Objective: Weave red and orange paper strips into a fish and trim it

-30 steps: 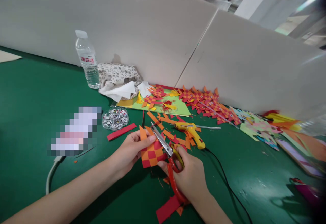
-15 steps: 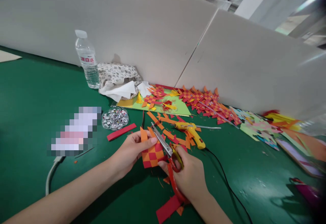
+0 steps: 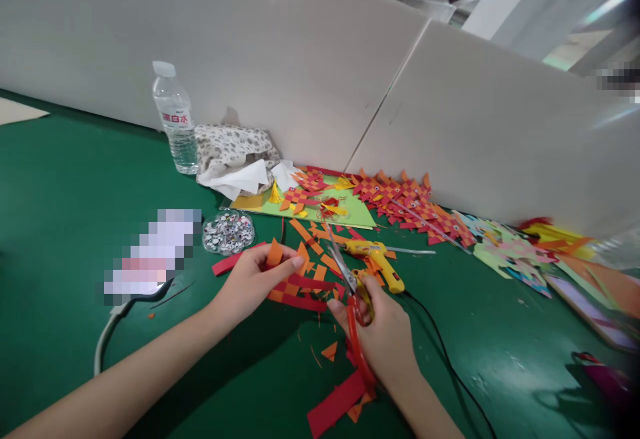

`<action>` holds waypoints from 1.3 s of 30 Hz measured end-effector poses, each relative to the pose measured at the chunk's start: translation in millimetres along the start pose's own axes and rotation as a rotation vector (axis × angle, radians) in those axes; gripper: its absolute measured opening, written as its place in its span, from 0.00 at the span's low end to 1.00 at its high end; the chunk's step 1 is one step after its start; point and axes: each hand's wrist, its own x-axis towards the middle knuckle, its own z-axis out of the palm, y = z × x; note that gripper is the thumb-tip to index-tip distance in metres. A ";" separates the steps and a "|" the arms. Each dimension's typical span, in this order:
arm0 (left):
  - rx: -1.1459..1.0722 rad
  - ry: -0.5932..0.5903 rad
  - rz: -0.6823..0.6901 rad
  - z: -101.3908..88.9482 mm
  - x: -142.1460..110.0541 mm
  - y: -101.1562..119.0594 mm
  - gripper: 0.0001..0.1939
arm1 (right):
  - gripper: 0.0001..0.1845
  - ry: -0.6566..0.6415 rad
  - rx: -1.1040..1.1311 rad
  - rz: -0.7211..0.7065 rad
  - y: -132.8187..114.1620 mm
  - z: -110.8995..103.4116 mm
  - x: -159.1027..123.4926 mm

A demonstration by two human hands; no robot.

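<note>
Between the thumb and fingers of my left hand (image 3: 265, 278) is a woven red and orange paper fish (image 3: 296, 291), its strips pointing towards the right. My right hand (image 3: 383, 326) grips scissors (image 3: 345, 269) with red and yellow handles. The blades are a little apart and point up and away, just right of the woven paper. Orange and red paper scraps (image 3: 313, 236) lie behind my hands. A red paper strip (image 3: 336, 404) rests below the scissors' handles.
A yellow glue gun (image 3: 375, 256) with a black cord lies right of the scissors. Behind are finished paper fish (image 3: 400, 199), green sheets (image 3: 357, 211), and a tissue pack (image 3: 235, 149). A water bottle (image 3: 176, 119) and a tub of googly eyes (image 3: 229, 231) stand left.
My left hand has turned the woven paper so its strips now point right. The scissors have shifted right, away from it, and an orange scrap shows on the table below.
</note>
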 end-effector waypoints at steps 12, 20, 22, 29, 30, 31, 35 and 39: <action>0.125 -0.041 0.126 4.4 -5.2 -2.8 0.11 | 0.17 -0.097 0.011 -0.091 -8.2 2.8 -4.4; 0.067 -0.052 0.060 8.9 -7.4 0.7 0.10 | 0.15 -0.113 0.001 -0.083 -5.6 5.6 -4.5; 0.061 -0.048 0.044 9.0 -7.6 1.8 0.10 | 0.15 -0.113 0.005 -0.084 -5.8 5.7 -4.8; 0.032 -0.044 0.033 9.5 -8.3 3.0 0.09 | 0.16 -0.100 0.003 -0.107 -6.2 5.9 -5.8; 0.032 -0.044 0.030 9.7 -8.6 3.0 0.09 | 0.17 -0.090 -0.003 -0.116 -6.0 6.1 -5.8; 0.028 -0.043 0.029 9.9 -8.8 2.9 0.09 | 0.17 -0.075 -0.010 -0.126 -5.9 6.3 -5.8; -0.004 -0.038 0.040 10.4 -9.8 2.6 0.09 | 0.19 -0.017 -0.033 -0.140 -7.0 5.9 -5.5; -0.003 -0.049 0.031 11.1 -10.3 2.9 0.09 | 0.20 -0.026 0.027 -0.090 -7.8 4.6 -4.3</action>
